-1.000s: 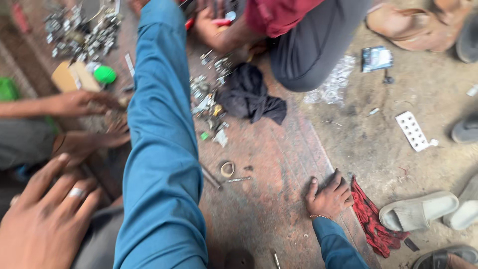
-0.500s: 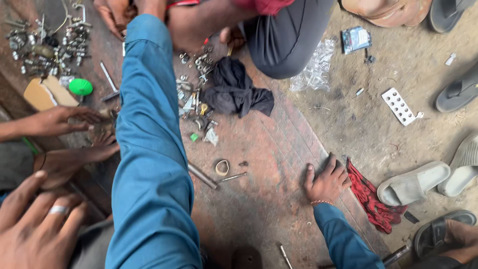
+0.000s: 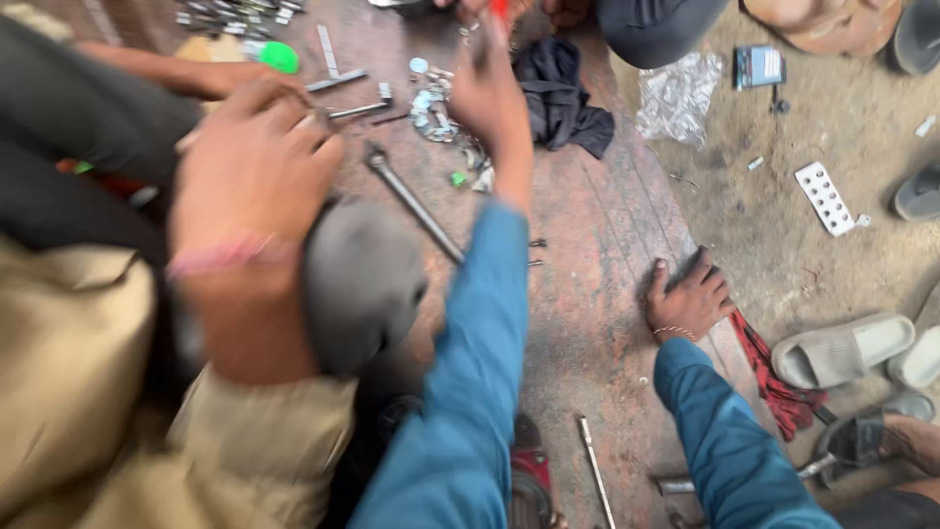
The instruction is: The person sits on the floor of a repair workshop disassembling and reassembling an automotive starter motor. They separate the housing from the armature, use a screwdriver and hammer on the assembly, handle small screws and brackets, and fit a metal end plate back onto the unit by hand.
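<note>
an informal repair workshop on the ground: a long wrench, scattered metal parts on a worn wooden board, dirt floor.

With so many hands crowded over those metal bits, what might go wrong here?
The left hand reaches over the small metal parts; it might knock some away. The right hand lies flat on the board near loose screws, which might prick it. Another person's hand is close and might bump the long wrench.
</note>
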`<control>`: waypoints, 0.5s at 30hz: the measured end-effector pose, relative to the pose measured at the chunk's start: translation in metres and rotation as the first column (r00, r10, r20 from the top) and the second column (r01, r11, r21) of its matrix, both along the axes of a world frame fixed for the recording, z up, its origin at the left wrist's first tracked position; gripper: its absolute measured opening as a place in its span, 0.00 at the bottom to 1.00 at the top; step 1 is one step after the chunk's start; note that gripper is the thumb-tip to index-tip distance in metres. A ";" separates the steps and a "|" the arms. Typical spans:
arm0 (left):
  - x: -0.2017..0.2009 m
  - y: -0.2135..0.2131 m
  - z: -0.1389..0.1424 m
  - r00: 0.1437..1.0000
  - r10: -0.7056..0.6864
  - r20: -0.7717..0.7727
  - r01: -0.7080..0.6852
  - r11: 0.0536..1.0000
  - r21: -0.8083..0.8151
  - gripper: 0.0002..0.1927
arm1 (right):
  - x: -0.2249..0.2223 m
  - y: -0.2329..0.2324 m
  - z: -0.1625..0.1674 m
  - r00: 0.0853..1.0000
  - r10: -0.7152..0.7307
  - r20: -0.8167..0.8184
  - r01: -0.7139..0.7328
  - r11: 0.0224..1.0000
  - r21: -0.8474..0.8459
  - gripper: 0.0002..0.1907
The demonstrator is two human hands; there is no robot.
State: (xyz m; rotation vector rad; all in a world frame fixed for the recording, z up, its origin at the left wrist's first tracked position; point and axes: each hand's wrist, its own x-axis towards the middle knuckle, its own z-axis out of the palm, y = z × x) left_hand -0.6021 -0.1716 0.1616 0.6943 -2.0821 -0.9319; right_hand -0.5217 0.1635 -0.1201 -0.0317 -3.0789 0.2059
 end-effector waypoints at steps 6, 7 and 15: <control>0.197 0.078 -0.166 0.872 0.364 -0.329 0.202 0.344 0.917 0.16 | 0.045 0.004 0.031 1.000 0.019 0.004 -0.019 0.995 -0.100 0.49; 0.236 0.085 -0.169 0.854 0.372 -0.364 0.280 0.261 0.924 0.16 | 0.054 0.010 0.037 0.998 0.066 0.007 -0.064 0.984 -0.167 0.49; 0.445 0.106 -0.077 0.891 0.116 -0.439 0.436 0.053 0.898 0.16 | 0.196 0.075 0.198 0.893 0.449 0.010 -0.359 0.727 -0.586 0.27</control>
